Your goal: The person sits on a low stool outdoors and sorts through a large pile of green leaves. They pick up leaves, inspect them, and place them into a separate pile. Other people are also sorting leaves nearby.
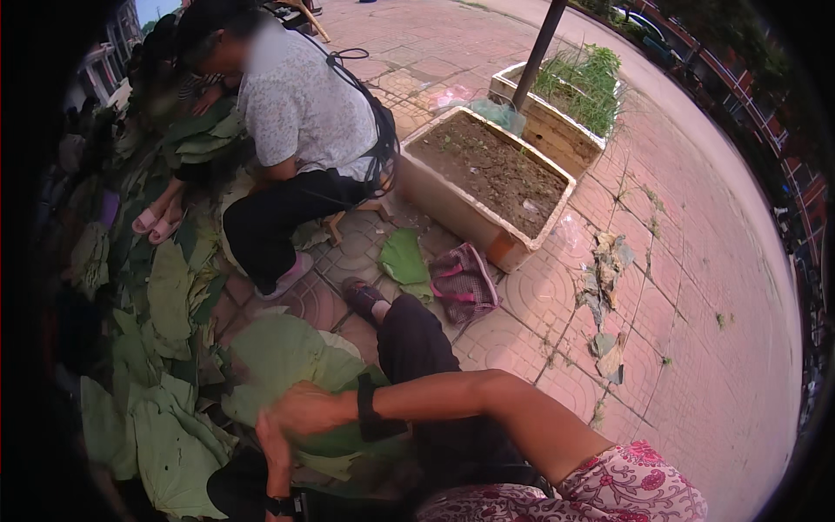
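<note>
A large round green lotus leaf (283, 352) lies across my lap area, with further leaves under it. Over its lower part my right hand (309, 409) is curled, its fingers closed on the leaf and partly blurred. My left hand (274, 439) comes up from below and meets the right one at the leaf's edge. Its fingers are pressed together at the leaf, the tips partly hidden behind the right hand. A dark band circles each wrist. Beside my left hand, more lotus leaves (174, 452) lie in a loose, overlapping heap.
At the far left a seated person (304, 122) bends over leaves, another person partly hidden beyond. Foam planter boxes (461, 196) with soil and green plants stand ahead. A checked bag (464, 287) and a loose leaf (403, 257) lie near my foot; dried leaves (606, 278) litter the paving.
</note>
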Demonstrator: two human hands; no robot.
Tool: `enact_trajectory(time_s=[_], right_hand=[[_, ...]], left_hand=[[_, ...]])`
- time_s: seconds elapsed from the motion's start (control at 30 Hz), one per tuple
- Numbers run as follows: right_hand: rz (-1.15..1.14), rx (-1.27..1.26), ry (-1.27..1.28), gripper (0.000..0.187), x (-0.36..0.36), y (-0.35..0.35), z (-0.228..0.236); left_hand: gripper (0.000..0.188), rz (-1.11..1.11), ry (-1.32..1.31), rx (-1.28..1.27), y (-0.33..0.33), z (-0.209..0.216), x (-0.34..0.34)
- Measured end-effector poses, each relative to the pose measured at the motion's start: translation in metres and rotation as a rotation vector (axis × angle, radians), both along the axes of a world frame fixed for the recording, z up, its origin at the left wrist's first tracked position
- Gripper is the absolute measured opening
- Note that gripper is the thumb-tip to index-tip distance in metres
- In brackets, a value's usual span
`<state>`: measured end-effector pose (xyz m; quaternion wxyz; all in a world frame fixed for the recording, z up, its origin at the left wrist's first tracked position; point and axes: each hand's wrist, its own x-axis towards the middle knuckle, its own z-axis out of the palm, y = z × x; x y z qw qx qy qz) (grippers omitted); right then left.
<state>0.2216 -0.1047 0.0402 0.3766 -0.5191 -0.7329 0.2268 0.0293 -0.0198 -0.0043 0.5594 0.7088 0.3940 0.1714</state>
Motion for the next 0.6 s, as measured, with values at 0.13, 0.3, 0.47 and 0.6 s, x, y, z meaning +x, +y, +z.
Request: enact_trajectory(time_s=[0.13, 0.3, 0.47, 0.6], right_hand=[[-0.168, -0.139, 0.062, 0.027, -0.009, 0.006, 0.012], [-0.202, -0.136, 0.015, 0.038, -0.011, 0.022, 0.026], [-0.232, -0.180, -0.002, 0.040, -0.009, 0.027, 0.027], [-0.244, -0.222, 0.011, 0.041, -0.006, 0.025, 0.029]], left_hand=[[0.022, 0.054, -0.087, 0.133, -0.013, 0.048, 0.027], [0.012, 0.141, -0.129, 0.278, -0.004, 0.044, 0.032], [0.016, 0.211, 0.018, 0.441, -0.003, 0.051, 0.040], [0.020, 0.232, 0.051, 0.433, -0.008, 0.059, 0.043]])
